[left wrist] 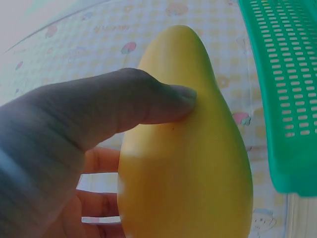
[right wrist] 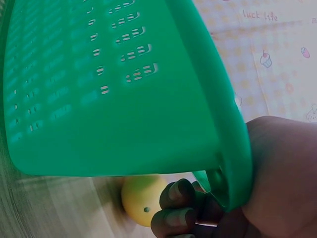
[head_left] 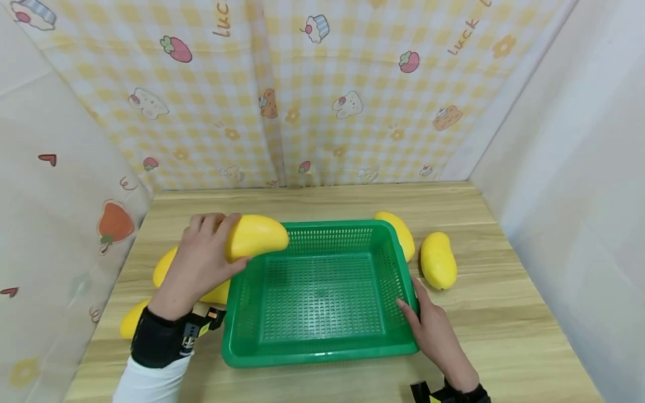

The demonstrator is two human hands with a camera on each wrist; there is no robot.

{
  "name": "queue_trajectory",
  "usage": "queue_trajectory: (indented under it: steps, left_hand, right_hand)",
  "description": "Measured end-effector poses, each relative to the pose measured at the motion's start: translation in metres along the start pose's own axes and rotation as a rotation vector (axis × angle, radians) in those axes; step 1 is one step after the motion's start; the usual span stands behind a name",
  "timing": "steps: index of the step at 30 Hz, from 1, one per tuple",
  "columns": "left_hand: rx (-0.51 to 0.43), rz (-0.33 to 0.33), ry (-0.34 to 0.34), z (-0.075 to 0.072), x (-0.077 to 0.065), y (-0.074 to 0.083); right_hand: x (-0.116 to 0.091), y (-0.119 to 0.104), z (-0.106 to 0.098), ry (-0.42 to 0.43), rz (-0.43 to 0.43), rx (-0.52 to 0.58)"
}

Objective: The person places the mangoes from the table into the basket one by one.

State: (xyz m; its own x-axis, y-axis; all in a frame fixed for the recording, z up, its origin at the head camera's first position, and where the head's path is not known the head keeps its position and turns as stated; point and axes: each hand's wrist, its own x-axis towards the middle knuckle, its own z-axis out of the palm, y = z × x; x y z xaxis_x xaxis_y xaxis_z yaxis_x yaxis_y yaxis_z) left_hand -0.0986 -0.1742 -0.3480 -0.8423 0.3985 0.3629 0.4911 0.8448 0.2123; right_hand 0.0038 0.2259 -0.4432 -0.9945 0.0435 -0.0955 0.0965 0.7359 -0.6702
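Note:
A yellow mango (head_left: 258,237) is gripped in my left hand (head_left: 204,254), held just over the left back corner of the green basket (head_left: 322,358). In the left wrist view the thumb lies across the mango (left wrist: 188,163), with the fingers on its far side. My right hand (head_left: 435,330) holds the basket's right rim near the front corner. In the right wrist view its fingertips (right wrist: 178,217) curl beneath the rim (right wrist: 233,163). Nothing lies inside the basket, whose slotted floor shows.
Several more mangoes lie left of the basket, one (head_left: 132,319) near the table's left edge, partly hidden by the left arm. Right of it are a mango (head_left: 400,232) against the wall and another mango (head_left: 438,262) farther out. A checked cloth (head_left: 312,129) hangs behind the wooden table (head_left: 509,313).

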Motion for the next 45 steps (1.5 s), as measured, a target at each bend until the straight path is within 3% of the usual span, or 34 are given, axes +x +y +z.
queue_trajectory:
  steps: [8, 13, 19, 29, 45]
  left_hand:
    - [-0.065, 0.021, -0.12, 0.021, 0.017, 0.02]
    - [-0.042, 0.069, -0.14, 0.033, 0.026, 0.029]
    - [0.047, 0.137, -0.177, 0.046, 0.032, 0.03]
    - [0.099, 0.179, -0.208, 0.06, 0.041, 0.035]
    - [0.094, 0.175, -0.29, 0.082, 0.047, 0.037]
  right_hand:
    - [-0.006, 0.002, -0.001, -0.004, 0.027, -0.011]
    - [-0.007, 0.001, -0.003, -0.017, 0.053, -0.012]
    - [-0.006, -0.001, -0.002, -0.022, 0.055, -0.012]
    - [0.0, -0.004, -0.002, -0.026, 0.041, -0.019]
    - [0.0, -0.007, -0.002, -0.046, 0.065, -0.019]
